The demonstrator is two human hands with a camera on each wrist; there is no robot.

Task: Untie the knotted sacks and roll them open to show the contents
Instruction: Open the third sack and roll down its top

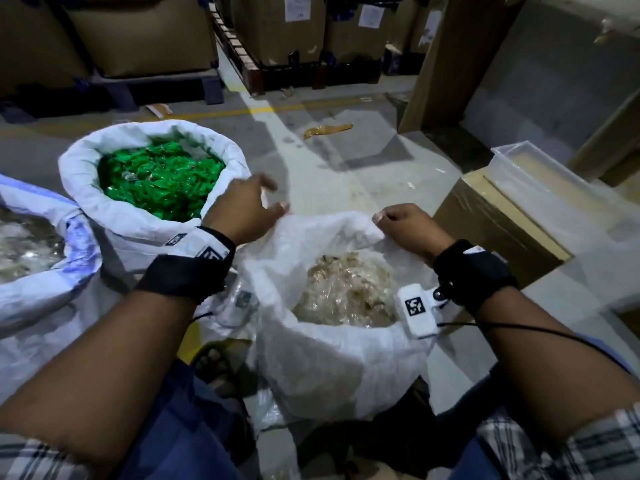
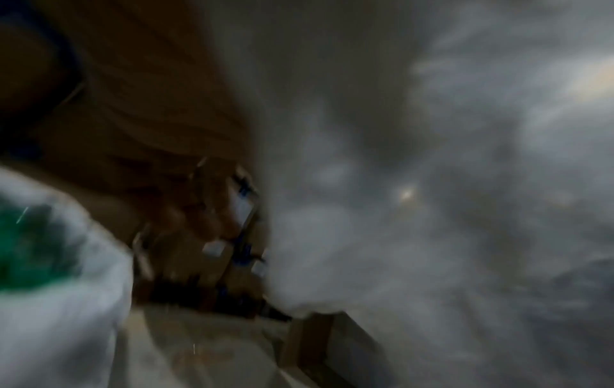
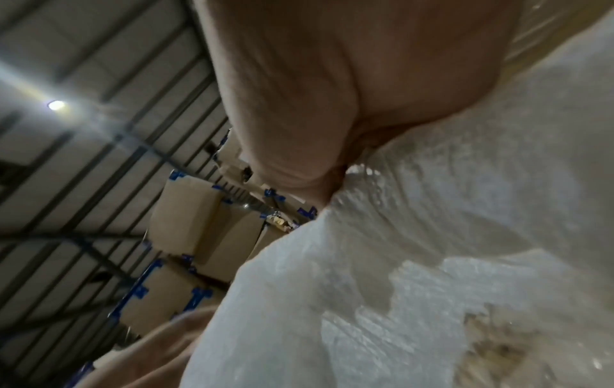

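While its mouth gapes, the near sack [image 1: 332, 368] stands on the floor [image 1: 346, 161] at the centre of the head view, white and woven, with pale clear scrap [image 1: 346, 292] showing inside. Its far rim is bunched at 12 o'clock, where the right hand [image 1: 405, 226] pinches a fold, fingers curled round the cloth; the right wrist view shows the same grip close up, the palm [image 3: 332, 78] pressed onto crumpled sack cloth [image 3: 432, 236]. At 11 o'clock of that sack the left hand [image 1: 242, 209] hovers just above the rim, fingers spread and relaxed, holding nothing; whether a fingertip touches the cloth cannot be told. The left wrist view is too blurred to add more than grey-white cloth [image 2: 432, 210] and a patch of green [image 2: 30, 246].

At 10 o'clock, just beside the first, a second sack [image 1: 114, 209] stands with its rim rolled down, full of green scrap [image 1: 159, 178]. At 9 o'clock a third sack [image 1: 41, 292] lies open at the picture's edge, with greyish clear scrap [image 1: 24, 244] inside.

At 2 o'clock a brown carton [image 1: 502, 223] with a clear liner stands near the first sack. At 12 o'clock, well apart, more cartons [image 1: 277, 32] sit on pallets [image 1: 166, 84]. Both wrists wear black bands [image 1: 183, 275], and checked sleeves [image 1: 571, 441] show at 5 and 7 o'clock.
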